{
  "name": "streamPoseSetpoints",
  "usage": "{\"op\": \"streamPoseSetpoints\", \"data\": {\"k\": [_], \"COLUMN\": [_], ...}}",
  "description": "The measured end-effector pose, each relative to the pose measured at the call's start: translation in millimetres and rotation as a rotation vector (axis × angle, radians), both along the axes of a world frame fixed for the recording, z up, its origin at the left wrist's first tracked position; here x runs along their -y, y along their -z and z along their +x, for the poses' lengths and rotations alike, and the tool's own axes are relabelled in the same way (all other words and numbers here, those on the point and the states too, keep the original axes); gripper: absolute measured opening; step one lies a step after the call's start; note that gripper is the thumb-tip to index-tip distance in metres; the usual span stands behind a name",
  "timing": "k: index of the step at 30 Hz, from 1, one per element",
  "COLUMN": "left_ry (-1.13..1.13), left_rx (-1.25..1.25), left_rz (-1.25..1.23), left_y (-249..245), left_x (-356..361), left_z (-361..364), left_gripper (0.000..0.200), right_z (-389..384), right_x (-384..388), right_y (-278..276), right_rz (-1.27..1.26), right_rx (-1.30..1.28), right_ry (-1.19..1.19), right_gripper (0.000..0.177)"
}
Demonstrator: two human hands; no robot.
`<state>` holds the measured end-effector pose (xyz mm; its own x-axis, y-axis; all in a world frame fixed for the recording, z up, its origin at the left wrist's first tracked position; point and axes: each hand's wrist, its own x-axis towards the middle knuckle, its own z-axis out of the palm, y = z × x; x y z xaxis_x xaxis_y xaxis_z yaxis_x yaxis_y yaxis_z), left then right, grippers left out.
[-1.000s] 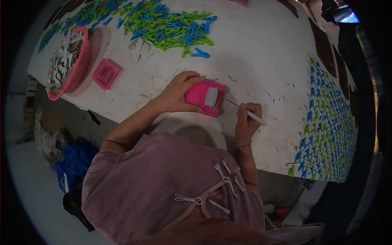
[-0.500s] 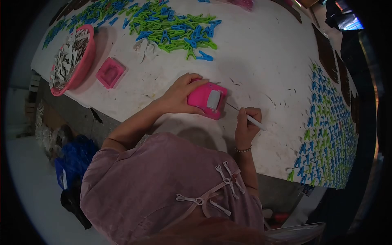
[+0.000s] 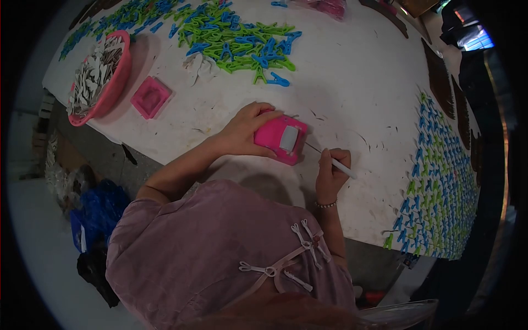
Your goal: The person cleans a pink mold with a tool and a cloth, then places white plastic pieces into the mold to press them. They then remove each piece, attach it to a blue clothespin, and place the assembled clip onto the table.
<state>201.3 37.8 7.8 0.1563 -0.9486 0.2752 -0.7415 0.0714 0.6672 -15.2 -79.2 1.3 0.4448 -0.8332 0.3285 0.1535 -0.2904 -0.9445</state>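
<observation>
My left hand is wrapped around the left side of a bright pink block-like mould, holding it on the white table. A pale grey, rounded rectangular piece shows on the mould's right part. Between the fingers of my right hand is a slim tool with a white handle and a thin dark shaft. Its tip points up-left and ends close to the mould's right edge; whether the tip is a needle or a fine brush I cannot tell.
A square pink tray-like mould lies left of my hands, beside a pink basin of grey-white pieces. Green and blue clothespins are heaped at the back. More clothespins stand in rows at right, near brown toothed strips.
The view has shifted slightly. Both hands keep the same grip, and the tool's tip stays close to the mould's right edge.
</observation>
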Motion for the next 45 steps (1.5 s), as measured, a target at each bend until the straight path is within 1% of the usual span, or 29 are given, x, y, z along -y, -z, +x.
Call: {"op": "streamPoseSetpoints", "data": {"k": [5,11,15,17,18,20,32,36,38,45], "left_ry": [-0.005,0.011,-0.015,-0.002,-0.029,-0.01,-0.018,0.011,-0.013,0.006], "left_rx": [0.024,0.008,0.031,0.047,0.045,0.054,0.048,0.014,0.005,-0.067], "left_rz": [-0.028,-0.029,-0.054,-0.069,-0.064,-0.099,-0.128,-0.104,-0.042,0.026], "left_y": [2,0,-1,0,2,6,7,6,4,4], "left_x": [0,0,-1,-2,-3,-3,-3,-3,-3,-4], "left_z": [0,1,2,3,3,4,4,4,3,1], "left_gripper": [0.089,0.089,0.088,0.087,0.087,0.087,0.084,0.083,0.083,0.083], "right_z": [-1,-1,-3,-5,-4,-3,0,0,-2,-1], "right_x": [-2,-3,-4,-4,-4,-5,-6,-6,-4,-5], "right_y": [-7,-9,-10,-11,-12,-13,-10,-8,-2,-4], "right_rz": [0.051,0.035,0.074,0.011,0.015,-0.016,0.012,-0.004,0.001,-0.006], "right_rx": [-0.002,-0.007,0.055,0.022,0.019,0.044,0.037,0.031,0.049,0.068], "right_ry": [0.009,0.033,-0.029,0.02,-0.007,0.048,0.044,0.026,-0.012,0.014], "right_gripper": [0.014,0.013,0.014,0.013,0.013,0.014,0.014,0.014,0.013,0.013]}}
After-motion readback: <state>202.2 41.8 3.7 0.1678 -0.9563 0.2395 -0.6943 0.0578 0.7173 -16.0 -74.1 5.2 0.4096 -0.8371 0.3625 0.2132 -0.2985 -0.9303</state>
